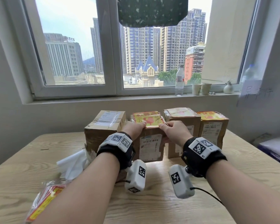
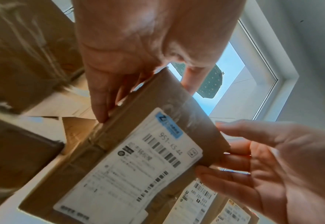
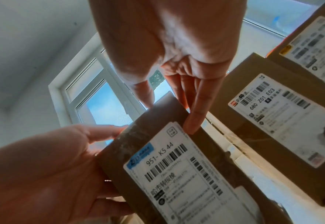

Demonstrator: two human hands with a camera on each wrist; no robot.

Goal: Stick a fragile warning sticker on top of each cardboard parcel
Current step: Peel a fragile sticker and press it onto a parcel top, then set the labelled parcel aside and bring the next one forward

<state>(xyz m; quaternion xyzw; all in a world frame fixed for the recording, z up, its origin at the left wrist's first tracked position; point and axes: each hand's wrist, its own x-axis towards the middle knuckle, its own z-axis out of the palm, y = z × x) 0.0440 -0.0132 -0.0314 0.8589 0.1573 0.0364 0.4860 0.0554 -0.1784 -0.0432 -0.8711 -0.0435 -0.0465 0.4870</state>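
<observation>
Four parcels stand in a row, all brown cardboard. The leftmost parcel (image 1: 103, 126) carries a pale grey-white label and clear tape on top. The second parcel (image 1: 149, 143) has a yellow sticker (image 1: 148, 119) with a red-pink motif on top and a white shipping label (image 1: 149, 147) with black barcodes and a blue corner tab on its front. The third parcel (image 1: 183, 125) bears a paler yellow and pink sticker; the fourth parcel (image 1: 214, 126) an orange-yellow one with red. The table (image 1: 152, 207) is light wood with visible grain. The wrist bands (image 1: 202, 152) are black, with white blocks printed in black-and-white square codes. A sticker pack (image 1: 44, 202) at lower left shows red and yellow. The paper cups (image 1: 201, 88) are cream.
</observation>
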